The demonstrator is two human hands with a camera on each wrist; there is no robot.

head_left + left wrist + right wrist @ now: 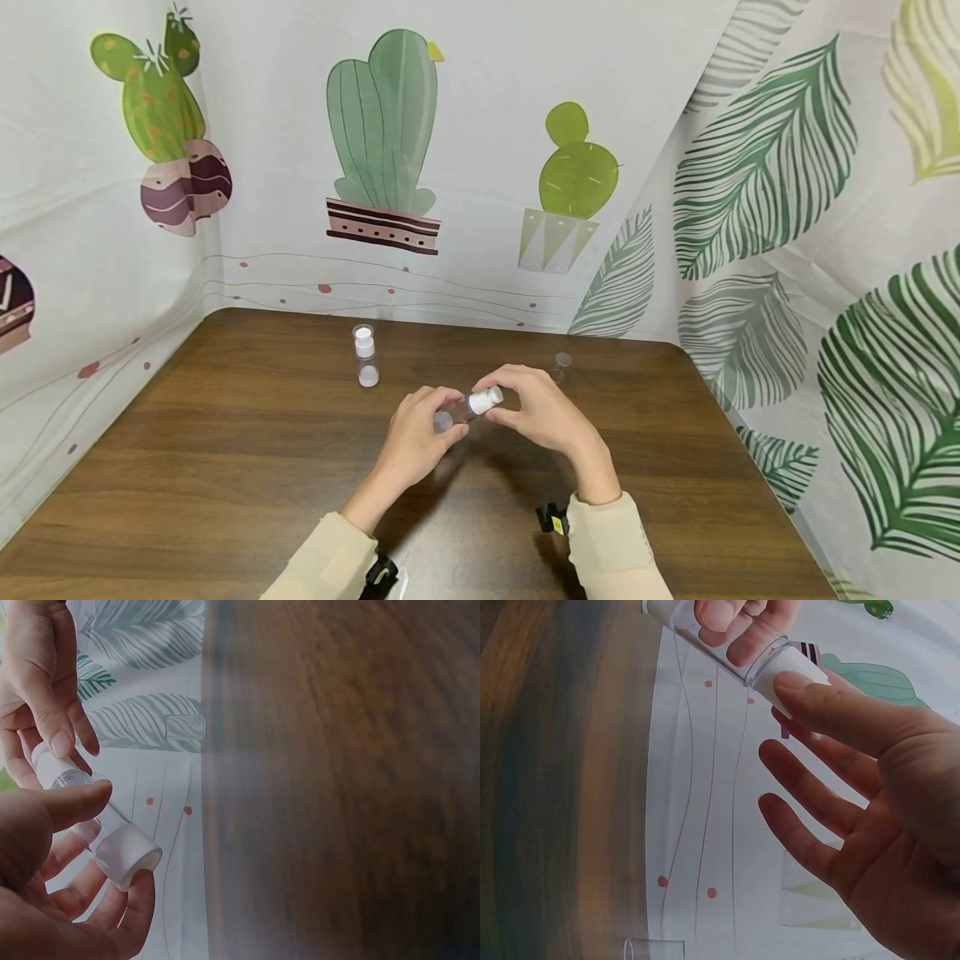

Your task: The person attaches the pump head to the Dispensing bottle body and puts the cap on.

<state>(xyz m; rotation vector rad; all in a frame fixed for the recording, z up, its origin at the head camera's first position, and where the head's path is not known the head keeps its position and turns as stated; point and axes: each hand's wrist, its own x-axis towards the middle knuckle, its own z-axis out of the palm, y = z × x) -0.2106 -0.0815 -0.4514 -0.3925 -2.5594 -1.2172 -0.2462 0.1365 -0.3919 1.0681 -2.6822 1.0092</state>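
A small clear pump bottle with a white top and a white base is held tilted above the table, between both hands. My left hand grips its clear body, thumb on one side and fingers round the other. In the left wrist view, the bottle's white base sticks out past the left fingertips. My right hand pinches the white top between thumb and index finger. The other right fingers spread away from the bottle in the right wrist view.
A second clear bottle with white parts stands at the back left of the brown wooden table. A clear cap is on the table behind the right hand. Cloth printed with cacti and leaves hangs behind the table.
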